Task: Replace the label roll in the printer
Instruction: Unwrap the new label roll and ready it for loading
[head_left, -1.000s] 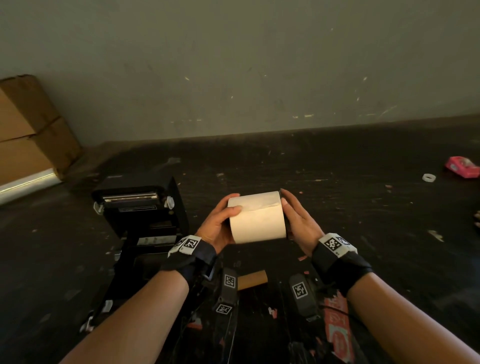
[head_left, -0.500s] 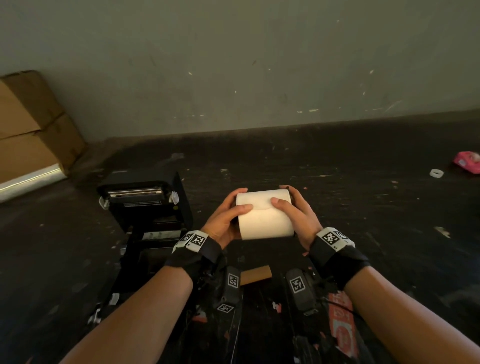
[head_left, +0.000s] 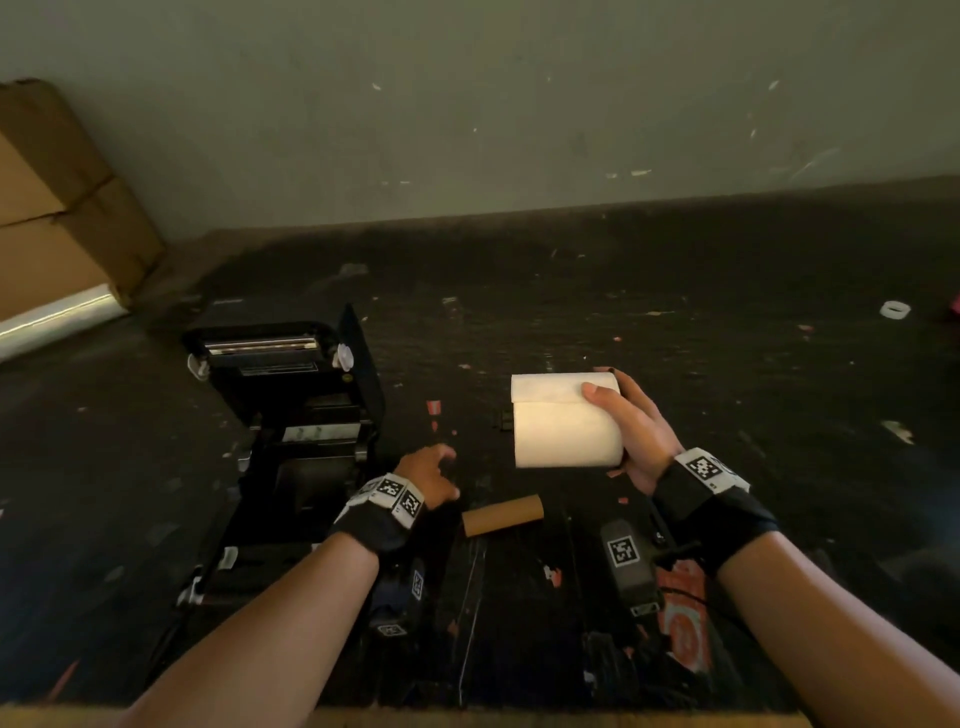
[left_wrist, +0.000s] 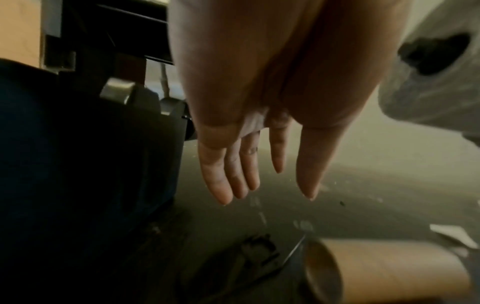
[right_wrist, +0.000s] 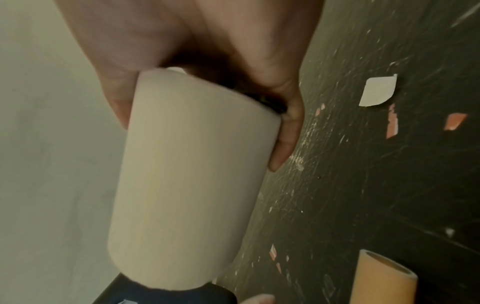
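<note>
My right hand (head_left: 631, 431) grips a full white label roll (head_left: 563, 423) by its right end, held above the dark table; in the right wrist view the label roll (right_wrist: 187, 174) fills the middle, with my right hand (right_wrist: 205, 115) curled round its end. My left hand (head_left: 428, 470) is empty, with straight fingers (left_wrist: 233, 170), low over the table beside the black printer (head_left: 291, 415), whose lid stands open. An empty brown cardboard core (head_left: 503, 514) lies on the table just right of my left hand, the core (left_wrist: 384, 271) near its fingertips.
Cardboard boxes (head_left: 57, 208) stand at the far left against the wall. A small white ring (head_left: 894, 310) lies at the far right. Paper scraps (right_wrist: 378, 90) dot the scratched table (head_left: 675, 312). Black devices with markers (head_left: 626, 564) lie near the front edge.
My left hand has let go of the label roll and dropped down left toward the printer and the empty core. My right hand alone now holds the roll, shifted to the right.
</note>
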